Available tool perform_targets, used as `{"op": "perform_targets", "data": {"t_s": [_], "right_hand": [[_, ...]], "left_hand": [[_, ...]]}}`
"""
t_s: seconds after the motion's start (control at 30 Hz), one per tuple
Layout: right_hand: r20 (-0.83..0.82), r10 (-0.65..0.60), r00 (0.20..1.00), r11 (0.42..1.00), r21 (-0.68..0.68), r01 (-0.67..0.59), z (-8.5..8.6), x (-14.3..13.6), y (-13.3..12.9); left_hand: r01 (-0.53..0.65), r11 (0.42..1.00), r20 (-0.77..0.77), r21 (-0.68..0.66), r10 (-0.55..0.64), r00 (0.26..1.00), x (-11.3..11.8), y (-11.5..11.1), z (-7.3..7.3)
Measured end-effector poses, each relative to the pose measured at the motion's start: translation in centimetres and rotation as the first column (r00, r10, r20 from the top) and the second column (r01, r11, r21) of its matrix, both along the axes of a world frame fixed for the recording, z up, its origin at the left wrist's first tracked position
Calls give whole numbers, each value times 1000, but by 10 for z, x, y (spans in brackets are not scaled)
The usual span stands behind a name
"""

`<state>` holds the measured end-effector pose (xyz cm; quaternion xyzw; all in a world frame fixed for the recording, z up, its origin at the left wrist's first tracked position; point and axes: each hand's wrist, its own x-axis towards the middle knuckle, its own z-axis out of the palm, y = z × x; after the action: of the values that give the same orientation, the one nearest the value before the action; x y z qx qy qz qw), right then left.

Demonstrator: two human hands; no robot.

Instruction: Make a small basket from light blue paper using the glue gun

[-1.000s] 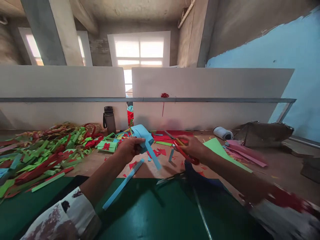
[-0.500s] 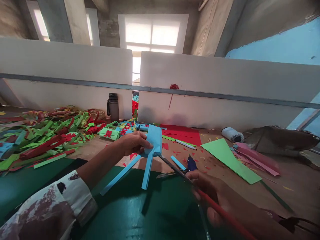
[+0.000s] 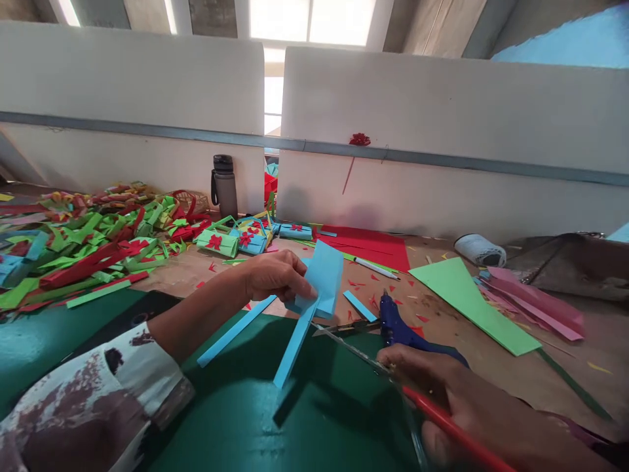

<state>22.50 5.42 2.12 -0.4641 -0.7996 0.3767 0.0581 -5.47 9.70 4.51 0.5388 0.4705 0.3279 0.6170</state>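
My left hand (image 3: 282,276) is closed, pinching a folded light-blue paper piece (image 3: 328,278) between thumb and fingers. A narrow blue strip (image 3: 297,347) hangs from it toward me. My right hand (image 3: 457,393) is closed around red-handled scissors (image 3: 358,354). Their blade tip points up at the lower edge of the blue paper; whether it touches I cannot tell. Just beyond my right fingers lies a dark-blue glue gun (image 3: 396,321), nozzle pointing away. A loose blue strip (image 3: 236,331) lies below my left wrist, and a shorter strip (image 3: 360,306) lies beside the glue gun.
A green mat (image 3: 236,419) covers the near table. Small paper bags (image 3: 216,241) with red bows and a dark bottle (image 3: 226,187) stand behind. Heaped paper pieces (image 3: 113,242) fill the left. Green paper (image 3: 472,301), red paper (image 3: 368,246) and a thread spool (image 3: 480,250) lie rightward.
The view has tilted down and shifted left. My left hand still holds the blue paper, now turned slightly. The scissors' tip has dropped away from the paper's side toward its lower edge.
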Motion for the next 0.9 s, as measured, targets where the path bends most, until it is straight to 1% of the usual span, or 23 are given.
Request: {"op": "perform_targets", "data": {"t_s": [0.13, 0.23, 0.3, 0.47, 0.53, 0.77, 0.9], "right_hand": [[-33, 52, 998, 988, -147, -56, -1, -2, 1], [-94, 19, 995, 970, -241, -42, 0, -4, 1], [-102, -4, 995, 961, -275, -24, 4, -7, 0], [-95, -1, 995, 959, -281, -26, 13, -14, -2], [-93, -1, 996, 957, -288, -26, 13, -14, -2], [-115, -14, 993, 957, -288, -20, 3, -13, 1], [-78, -19, 997, 962, -272, -3, 9, -17, 0]], "left_hand": [[17, 1000, -30, 14, -17, 999, 4, -3, 0], [21, 999, -47, 25, -20, 999, 5, -3, 0], [27, 999, -55, 31, -25, 998, 5, -3, 0], [44, 998, -73, 37, -41, 997, 7, -4, -1], [48, 998, -80, 37, -45, 996, 7, -4, -1], [61, 997, -101, 43, -56, 993, 9, -5, 0], [73, 997, -111, 39, -68, 992, 9, -4, -1]]}}
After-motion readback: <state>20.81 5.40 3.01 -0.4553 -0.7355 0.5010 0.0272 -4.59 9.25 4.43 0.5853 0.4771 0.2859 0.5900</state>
